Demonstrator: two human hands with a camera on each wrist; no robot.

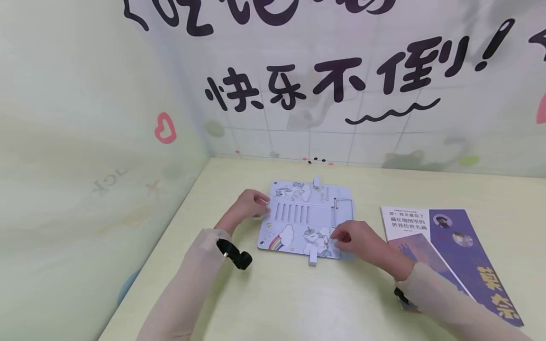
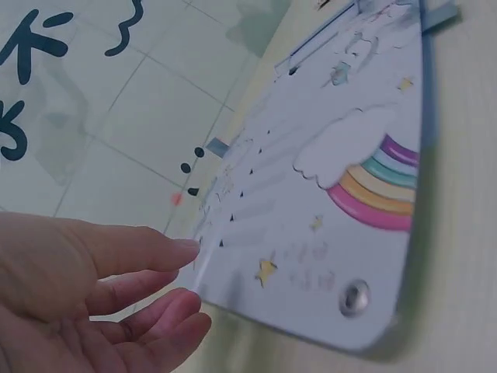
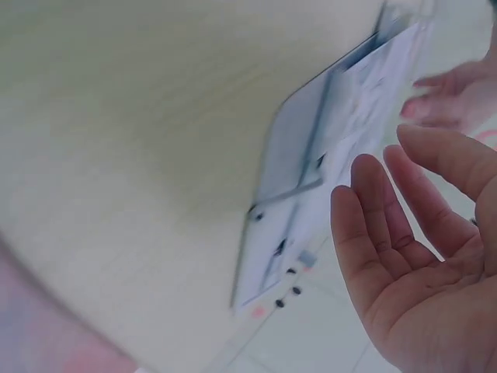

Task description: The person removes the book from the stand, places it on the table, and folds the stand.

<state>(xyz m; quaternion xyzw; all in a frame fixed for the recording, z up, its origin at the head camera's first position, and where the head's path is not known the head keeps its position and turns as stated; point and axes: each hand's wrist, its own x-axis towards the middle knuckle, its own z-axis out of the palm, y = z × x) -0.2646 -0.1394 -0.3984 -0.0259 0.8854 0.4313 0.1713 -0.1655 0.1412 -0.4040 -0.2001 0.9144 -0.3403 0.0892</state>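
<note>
A pale lilac book stand [image 1: 320, 215], printed with unicorns, clouds and a rainbow, lies flat on the table. It has a row of slots, a wire support [image 1: 343, 200] near its right side, and small clips at its near edge [image 1: 313, 256] and far edge. Beside the stand's left edge is my left hand [image 1: 251, 204], thumb and fingers apart with fingertips right at the edge. My right hand [image 1: 362, 239] hovers by the lower right part, its fingers loosely bent and nothing between them in the right wrist view.
To the right lie a purple and white book [image 1: 452, 237] and a smaller booklet [image 1: 418, 255] on top of it, partly under my right forearm. A printed wall covering [image 1: 298, 137] rises behind the table [image 1: 273, 298], and another stands along the left.
</note>
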